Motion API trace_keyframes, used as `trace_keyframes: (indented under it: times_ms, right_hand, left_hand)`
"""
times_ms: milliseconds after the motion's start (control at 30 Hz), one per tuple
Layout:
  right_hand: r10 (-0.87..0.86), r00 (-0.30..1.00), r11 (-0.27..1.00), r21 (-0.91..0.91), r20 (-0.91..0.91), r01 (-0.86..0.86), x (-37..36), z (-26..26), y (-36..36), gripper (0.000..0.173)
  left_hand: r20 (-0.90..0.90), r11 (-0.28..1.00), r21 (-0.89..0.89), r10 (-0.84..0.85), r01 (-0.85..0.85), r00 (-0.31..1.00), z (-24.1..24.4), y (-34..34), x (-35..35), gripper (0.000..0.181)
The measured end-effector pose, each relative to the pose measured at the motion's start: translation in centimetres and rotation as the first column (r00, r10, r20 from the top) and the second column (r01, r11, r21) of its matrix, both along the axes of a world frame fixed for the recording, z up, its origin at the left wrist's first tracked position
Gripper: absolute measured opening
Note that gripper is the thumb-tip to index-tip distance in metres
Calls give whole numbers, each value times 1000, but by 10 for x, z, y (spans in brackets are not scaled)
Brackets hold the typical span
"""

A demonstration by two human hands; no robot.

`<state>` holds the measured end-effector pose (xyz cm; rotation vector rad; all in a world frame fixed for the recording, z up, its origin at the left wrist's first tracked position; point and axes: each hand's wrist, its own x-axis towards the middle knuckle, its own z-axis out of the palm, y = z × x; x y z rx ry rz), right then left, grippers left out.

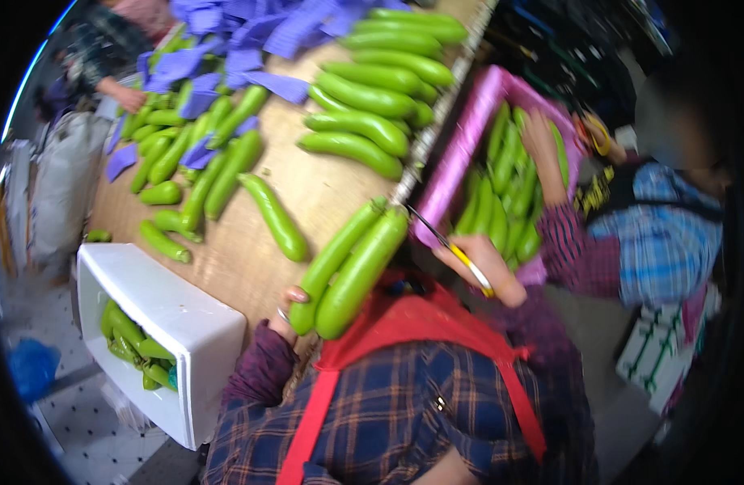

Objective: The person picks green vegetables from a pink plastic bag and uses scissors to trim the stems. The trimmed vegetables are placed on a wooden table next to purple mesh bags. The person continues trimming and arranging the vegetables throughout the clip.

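Two long green eggplants [354,267] lie side by side in my left hand [285,309], which grips them near their rounded ends at the front edge of the wooden table [226,273]. My right hand [484,267] is closed around yellow-and-white handled scissors [463,257]. The scissors' dark blades point at the stem ends of the held eggplants; whether they touch cannot be told. Just beyond, a single green eggplant [275,217] rests on the wood. A neat stack of green eggplants [360,91] lies along the table's right edge.
Loose eggplants [226,176] and purple foam sheets [244,36] cover the table's far left. A white foam box [166,297] holding eggplants stands tilted at left. Right of the table is a pink-lined crate [463,145] of eggplants, with a co-worker's hand [539,136] in it. Another person's hand [128,97] is at far left.
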<state>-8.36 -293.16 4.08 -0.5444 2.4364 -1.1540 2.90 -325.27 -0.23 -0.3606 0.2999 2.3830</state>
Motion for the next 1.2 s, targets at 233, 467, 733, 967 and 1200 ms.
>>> trace_keyframes:
  times_ms: [233, 467, 733, 967, 1200]
  right_hand:
    - [-178, 931, 983, 6, 319, 186, 22, -33, 32, 28]
    - [-178, 889, 969, -82, 422, 234, 41, -58, 29, 20]
    - [-243, 837, 941, -90, 490, 326, 44, -51, 28, 19]
    - [-271, 774, 919, -85, 573, 384, 38, -47, 18, 17]
    - [-212, 791, 958, -37, 574, 284, 34, -44, 2, 18]
  left_hand:
    - [-398, 874, -179, 355, -451, 846, 5, -50, -64, 97]
    - [-503, 607, -88, 658, -790, 561, 7, -137, -160, 80]
    - [-333, 376, 37, 878, -926, 343, 13, -177, -211, 34]
    - [-300, 319, -12, 903, -948, 308, 24, -179, -197, 18]
    - [-406, -134, -80, 910, -988, -90, 70, -199, -101, 37]
